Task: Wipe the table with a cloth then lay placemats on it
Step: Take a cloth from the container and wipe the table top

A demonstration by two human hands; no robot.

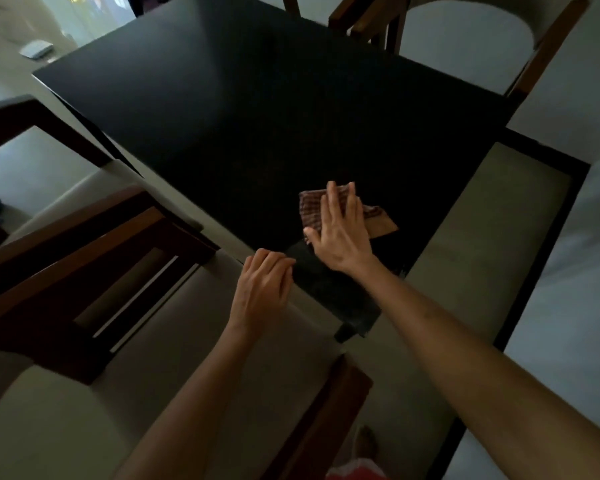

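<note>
Presently, one head view, dim light, looking down over a dining table.

Table: dark glossy table (243, 109), square-looking top, near corner toward the person; its surface is bare apart from the cloth.

Cloth: checked cloth (310, 207), reddish-brown plaid, crumpled, lying on the tabletop near the near corner; a plain brown corner of it sticks out to the right of the hand.

Right hand: right hand (340, 230) flat, palm down, fingers stretched out and close together, pressing on top of the cloth; thumb spread to the left, touching the tabletop just beside the cloth. It is spread flat, not clenched, pinning the cloth rather than gripping it.

Left hand: left hand (264, 289) at the near left edge of the table, fingers curled loosely inward, knuckles up; fingertips rest at the table edge. It holds nothing that I can see.

Arms: both forearms bare, reaching in from the bottom of the view.

Chairs: wooden slat-back chair (84, 268) at the left with a pale cushioned seat; another wooden chair (368, 22) at the far side; a pale cushioned bench (492, 244) in a dark frame along the right side.

Floor: pale floor; a bare foot (366, 441) shows at the bottom, blurred.

Placemats: cannot tell where.
</note>
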